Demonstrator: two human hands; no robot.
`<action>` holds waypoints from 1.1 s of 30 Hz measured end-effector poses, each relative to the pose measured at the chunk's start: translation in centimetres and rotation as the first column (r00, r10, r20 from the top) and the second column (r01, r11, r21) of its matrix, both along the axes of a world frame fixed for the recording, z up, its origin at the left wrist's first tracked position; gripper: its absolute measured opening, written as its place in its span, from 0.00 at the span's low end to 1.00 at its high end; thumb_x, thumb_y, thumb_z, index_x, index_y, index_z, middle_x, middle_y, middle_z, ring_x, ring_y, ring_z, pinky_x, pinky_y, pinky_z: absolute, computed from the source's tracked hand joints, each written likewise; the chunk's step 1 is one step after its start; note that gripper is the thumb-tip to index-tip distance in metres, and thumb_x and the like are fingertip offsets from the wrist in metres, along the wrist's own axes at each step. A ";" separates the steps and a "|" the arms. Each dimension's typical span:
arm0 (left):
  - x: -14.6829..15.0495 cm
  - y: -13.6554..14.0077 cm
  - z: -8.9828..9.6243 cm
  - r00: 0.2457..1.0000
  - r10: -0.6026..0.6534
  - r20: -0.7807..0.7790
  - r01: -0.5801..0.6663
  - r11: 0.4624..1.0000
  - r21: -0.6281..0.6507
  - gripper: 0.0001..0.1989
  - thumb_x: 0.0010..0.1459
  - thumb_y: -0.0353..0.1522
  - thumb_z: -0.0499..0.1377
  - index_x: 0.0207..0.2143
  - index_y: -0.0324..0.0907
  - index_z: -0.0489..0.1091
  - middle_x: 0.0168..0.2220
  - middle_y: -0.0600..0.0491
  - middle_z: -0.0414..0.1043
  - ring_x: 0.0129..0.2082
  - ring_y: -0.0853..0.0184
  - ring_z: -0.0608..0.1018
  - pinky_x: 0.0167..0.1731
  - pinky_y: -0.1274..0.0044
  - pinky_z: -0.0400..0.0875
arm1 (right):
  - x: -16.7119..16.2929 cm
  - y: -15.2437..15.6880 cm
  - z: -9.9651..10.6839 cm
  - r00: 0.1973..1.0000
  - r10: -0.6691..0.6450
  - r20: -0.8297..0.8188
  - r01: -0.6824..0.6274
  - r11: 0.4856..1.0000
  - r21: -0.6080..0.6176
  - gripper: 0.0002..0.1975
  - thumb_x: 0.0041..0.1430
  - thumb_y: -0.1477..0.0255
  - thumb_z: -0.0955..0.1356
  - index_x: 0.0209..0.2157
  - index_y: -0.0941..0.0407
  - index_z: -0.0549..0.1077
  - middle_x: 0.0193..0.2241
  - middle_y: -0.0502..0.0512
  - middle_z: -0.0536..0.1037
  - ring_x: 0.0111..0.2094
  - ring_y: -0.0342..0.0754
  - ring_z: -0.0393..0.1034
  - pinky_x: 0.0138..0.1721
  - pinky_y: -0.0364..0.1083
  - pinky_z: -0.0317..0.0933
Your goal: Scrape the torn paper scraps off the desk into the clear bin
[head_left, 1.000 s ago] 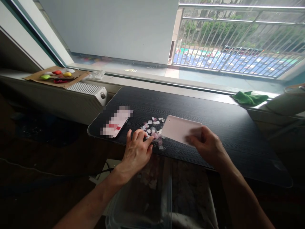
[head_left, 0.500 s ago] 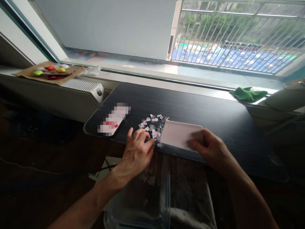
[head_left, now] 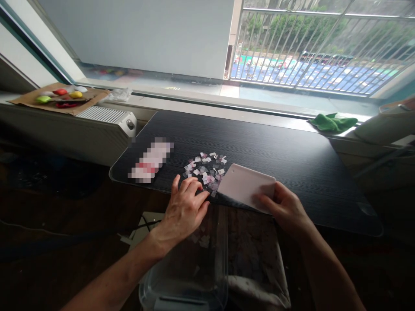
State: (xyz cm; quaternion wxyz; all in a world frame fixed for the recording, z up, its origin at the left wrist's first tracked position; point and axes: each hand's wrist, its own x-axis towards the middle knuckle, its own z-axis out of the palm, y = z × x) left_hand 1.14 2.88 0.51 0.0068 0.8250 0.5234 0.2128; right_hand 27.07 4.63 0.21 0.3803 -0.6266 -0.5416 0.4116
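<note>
My right hand [head_left: 287, 201] grips the right end of a flat pale pink board [head_left: 244, 183], thumb on top. The board has a small hole near its far left corner and is slightly tilted. Its left edge meets a loose pile of small white, clear and pinkish scraps [head_left: 207, 177] on the dark table [head_left: 275, 149]. At the table's near edge, my left hand [head_left: 186, 205] hovers beside the scraps with fingers apart and nothing held. Beneath it stands a clear plastic bin [head_left: 184, 276] with a few scraps inside.
A pixelated pink and white item [head_left: 152, 160] lies on the table's left. Colourful objects rest on brown cardboard [head_left: 87, 97] above a white radiator [head_left: 106, 115]. A green cloth [head_left: 333, 123] lies on the windowsill. A greyish sack-like thing [head_left: 256, 259] is right of the bin.
My right hand has tilted and turned the board slightly, and scraps show beside its far left corner. The left hand keeps nearly the same pose. The whole view has shifted a little.
</note>
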 end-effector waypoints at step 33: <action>-0.8 -1.4 0.4 0.998 0.038 0.040 -0.037 0.999 -0.037 0.09 0.57 0.25 0.57 0.39 0.41 0.74 0.41 0.48 0.72 0.51 0.56 0.71 0.59 0.50 0.54 | -1.3 -1.3 0.1 0.994 -0.107 0.009 0.107 0.994 -0.016 0.12 0.48 0.63 0.70 0.34 0.56 0.72 0.28 0.51 0.77 0.28 0.47 0.69 0.29 0.45 0.63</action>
